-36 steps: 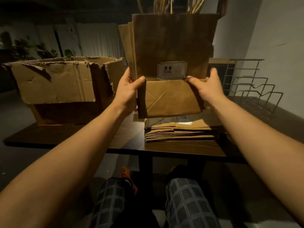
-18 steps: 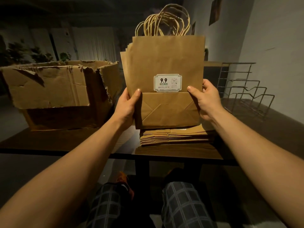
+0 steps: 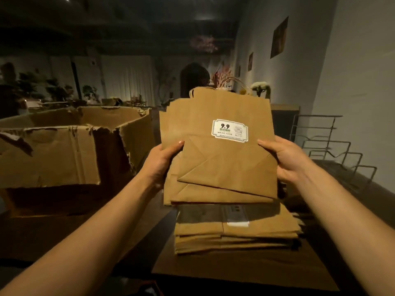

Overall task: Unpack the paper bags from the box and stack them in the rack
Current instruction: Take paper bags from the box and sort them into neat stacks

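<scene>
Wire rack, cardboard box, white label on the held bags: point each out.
Wire rack [image 3: 333,150], head view, on a bent wire divider at the table's right.
Cardboard box [image 3: 53,159], head view, on its torn front wall.
White label [image 3: 230,130], head view, on the sticker's middle, front bag.

Between my left hand [image 3: 159,162] and right hand [image 3: 287,160] stands a bundle of bags [image 3: 218,146]; below it lies a stack [image 3: 235,229]; the box [image 3: 70,146] left of my fingers, the rack [image 3: 329,150] right.
</scene>
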`<state>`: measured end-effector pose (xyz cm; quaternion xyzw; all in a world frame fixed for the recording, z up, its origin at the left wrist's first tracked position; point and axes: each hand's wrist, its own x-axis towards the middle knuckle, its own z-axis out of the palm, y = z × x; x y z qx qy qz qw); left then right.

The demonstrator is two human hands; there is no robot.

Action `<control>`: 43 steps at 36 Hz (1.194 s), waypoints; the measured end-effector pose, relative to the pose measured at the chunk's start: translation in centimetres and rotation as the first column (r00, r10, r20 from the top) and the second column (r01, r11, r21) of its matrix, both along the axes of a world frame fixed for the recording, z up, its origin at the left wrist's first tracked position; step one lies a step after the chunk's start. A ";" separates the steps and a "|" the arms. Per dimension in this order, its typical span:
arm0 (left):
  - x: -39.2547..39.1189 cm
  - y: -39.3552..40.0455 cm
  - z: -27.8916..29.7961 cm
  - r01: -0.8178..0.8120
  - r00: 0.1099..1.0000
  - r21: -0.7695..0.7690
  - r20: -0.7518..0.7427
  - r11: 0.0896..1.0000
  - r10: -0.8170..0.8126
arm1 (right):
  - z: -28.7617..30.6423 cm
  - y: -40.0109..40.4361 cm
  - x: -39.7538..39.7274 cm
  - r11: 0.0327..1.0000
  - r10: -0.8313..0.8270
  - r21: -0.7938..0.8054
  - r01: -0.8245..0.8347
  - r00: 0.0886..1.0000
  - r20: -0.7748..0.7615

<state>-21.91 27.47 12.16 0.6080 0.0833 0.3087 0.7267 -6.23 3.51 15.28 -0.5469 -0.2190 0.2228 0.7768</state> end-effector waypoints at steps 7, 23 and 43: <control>6.6 2.6 -0.5 0.150 0.986 -0.214 -0.045 0.965 -0.163 | 0.1 2.9 6.4 0.975 -0.158 -0.129 0.182 0.972 0.173; 15.5 6.5 -3.0 0.205 0.978 -0.251 0.028 0.946 -0.205 | -1.8 2.6 15.6 0.971 -0.163 -0.175 0.164 0.986 0.019; 14.9 5.2 -2.1 0.166 0.986 -0.407 0.058 0.898 -0.156 | -4.5 -1.3 18.8 0.924 -0.138 0.325 0.203 0.968 -0.210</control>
